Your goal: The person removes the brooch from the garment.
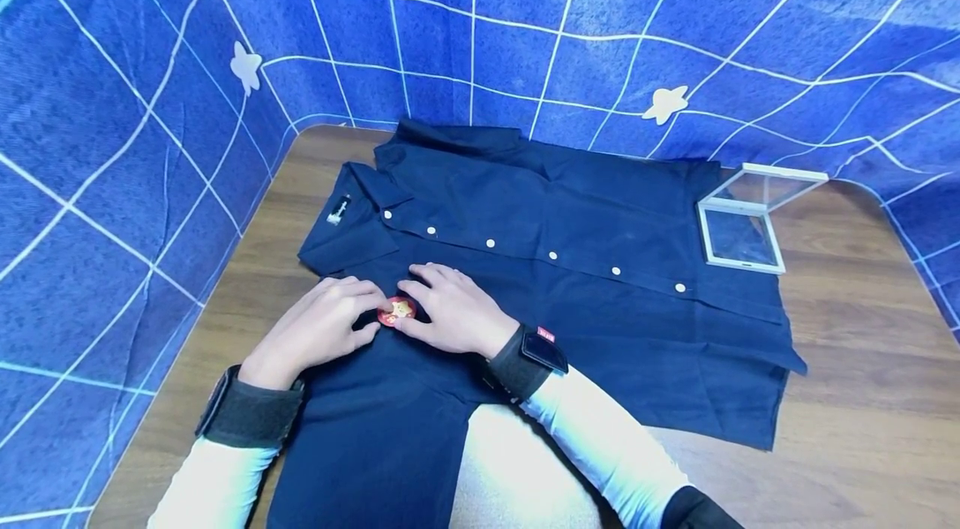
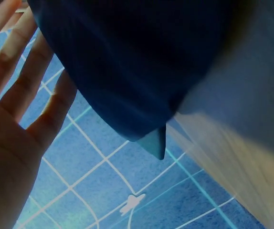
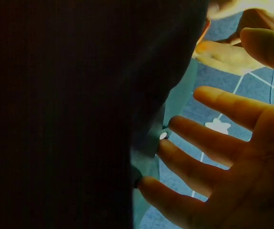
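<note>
A dark navy button-up shirt [image 1: 585,212] lies spread on the table, its collar toward the left. On its near chest side is a round red badge [image 1: 401,311] with a pale yellow figure. My left hand [image 1: 318,325] holds the badge's left side between thumb and index finger. From the right, my right hand [image 1: 457,308] touches the badge's edge with its thumb and index finger, the other fingers extended over the shirt. In the right wrist view those fingers [image 3: 189,167] look fairly straight. The badge's back is hidden.
A white-framed, hinged clear case [image 1: 742,242] stands with its lid raised by the shirt's hem at the right. White buttons [image 1: 552,256] line the shirt placket. Wooden tabletop [image 1: 862,304] shows around the shirt, and a blue patterned cloth [image 1: 450,29] hangs behind.
</note>
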`<move>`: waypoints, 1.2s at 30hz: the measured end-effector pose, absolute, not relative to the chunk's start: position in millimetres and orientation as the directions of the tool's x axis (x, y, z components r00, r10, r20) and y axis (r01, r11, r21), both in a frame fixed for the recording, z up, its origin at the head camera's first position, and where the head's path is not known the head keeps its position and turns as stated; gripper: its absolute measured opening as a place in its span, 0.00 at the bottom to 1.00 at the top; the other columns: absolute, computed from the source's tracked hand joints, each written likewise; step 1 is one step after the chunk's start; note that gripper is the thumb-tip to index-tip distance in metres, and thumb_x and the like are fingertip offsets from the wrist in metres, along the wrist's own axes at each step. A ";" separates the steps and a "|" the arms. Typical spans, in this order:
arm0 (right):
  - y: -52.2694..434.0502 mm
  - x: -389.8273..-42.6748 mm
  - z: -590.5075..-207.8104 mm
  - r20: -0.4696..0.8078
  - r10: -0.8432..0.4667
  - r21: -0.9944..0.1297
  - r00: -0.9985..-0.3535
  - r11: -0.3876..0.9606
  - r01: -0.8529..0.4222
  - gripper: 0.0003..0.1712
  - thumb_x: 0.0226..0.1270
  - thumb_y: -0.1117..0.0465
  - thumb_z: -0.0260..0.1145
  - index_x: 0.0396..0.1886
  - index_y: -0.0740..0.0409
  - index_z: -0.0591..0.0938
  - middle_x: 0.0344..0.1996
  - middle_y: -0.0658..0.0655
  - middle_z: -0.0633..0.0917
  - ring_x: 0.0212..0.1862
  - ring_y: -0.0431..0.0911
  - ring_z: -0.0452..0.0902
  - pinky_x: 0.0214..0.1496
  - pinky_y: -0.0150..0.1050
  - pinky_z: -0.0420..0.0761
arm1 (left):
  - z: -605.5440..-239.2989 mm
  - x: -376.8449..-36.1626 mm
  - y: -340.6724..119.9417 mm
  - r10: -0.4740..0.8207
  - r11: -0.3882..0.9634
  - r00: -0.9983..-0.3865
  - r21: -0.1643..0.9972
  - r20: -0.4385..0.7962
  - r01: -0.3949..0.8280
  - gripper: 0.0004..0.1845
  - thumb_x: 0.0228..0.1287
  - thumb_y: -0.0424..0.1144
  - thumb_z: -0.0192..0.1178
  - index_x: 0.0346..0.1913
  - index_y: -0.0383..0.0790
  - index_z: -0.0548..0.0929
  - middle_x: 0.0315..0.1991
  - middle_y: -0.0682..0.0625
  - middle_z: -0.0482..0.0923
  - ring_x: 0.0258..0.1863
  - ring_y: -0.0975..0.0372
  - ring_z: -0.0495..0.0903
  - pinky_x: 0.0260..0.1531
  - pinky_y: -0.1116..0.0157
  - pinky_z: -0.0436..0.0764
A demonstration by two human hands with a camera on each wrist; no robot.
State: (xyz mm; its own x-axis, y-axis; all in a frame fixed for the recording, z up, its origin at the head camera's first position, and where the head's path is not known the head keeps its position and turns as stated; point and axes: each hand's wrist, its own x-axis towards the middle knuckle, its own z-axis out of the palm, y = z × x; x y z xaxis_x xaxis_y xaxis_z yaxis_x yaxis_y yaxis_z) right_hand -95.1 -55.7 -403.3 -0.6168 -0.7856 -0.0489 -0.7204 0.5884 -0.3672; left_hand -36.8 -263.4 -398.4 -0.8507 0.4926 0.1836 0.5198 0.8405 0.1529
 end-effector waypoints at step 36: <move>-58.4 -107.4 -387.1 -0.005 -0.809 -0.468 -0.588 0.522 -0.714 0.28 0.71 0.45 0.60 0.66 0.53 0.76 0.60 0.54 0.81 0.60 0.46 0.78 0.62 0.42 0.78 | -402.3 -39.7 -263.6 0.456 0.822 -0.783 0.138 0.424 0.553 0.04 0.63 0.38 0.63 0.37 0.42 0.85 0.35 0.51 0.83 0.37 0.58 0.79 0.37 0.59 0.73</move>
State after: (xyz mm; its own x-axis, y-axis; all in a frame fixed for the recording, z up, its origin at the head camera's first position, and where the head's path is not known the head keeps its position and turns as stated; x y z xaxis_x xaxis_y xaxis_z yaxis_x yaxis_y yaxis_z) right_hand -107.4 -58.4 -387.1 -0.5879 -0.8089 -0.0050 -0.7137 0.5216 -0.4675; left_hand -39.7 -263.6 -402.3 -0.7826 0.4556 0.4242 0.5530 0.8218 0.1375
